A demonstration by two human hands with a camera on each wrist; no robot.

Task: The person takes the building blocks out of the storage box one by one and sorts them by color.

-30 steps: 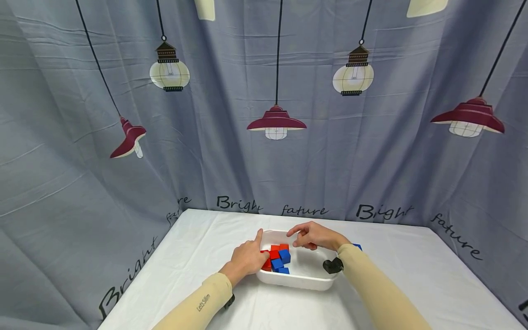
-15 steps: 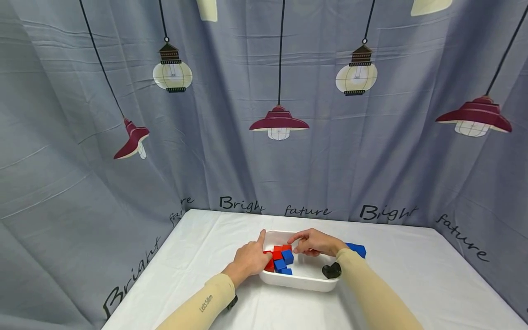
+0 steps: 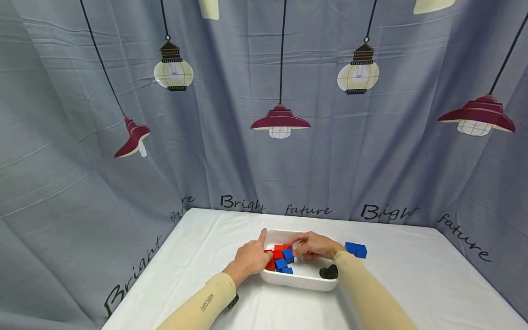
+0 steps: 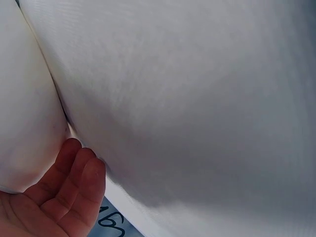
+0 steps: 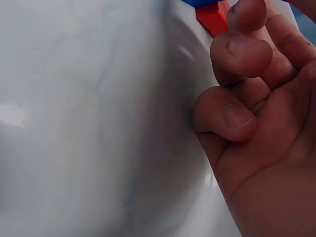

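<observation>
The tray (image 3: 301,283) is steadied at its left rim by the left hand (image 3: 250,257), forefinger straight. The right hand (image 3: 313,244) is curled over the cubes (image 3: 282,259); whether one is pinched cannot be told. One cube should be pinched squarely.

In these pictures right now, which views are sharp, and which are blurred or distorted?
Head view: evenly lit and sharp, the white tray and blue blocks clear, though the wide lens bends the curtain edges. Left wrist view: a soft, blurred white surface beside the left hand. Right wrist view: the right hand too close, tray wall blurred.
</observation>
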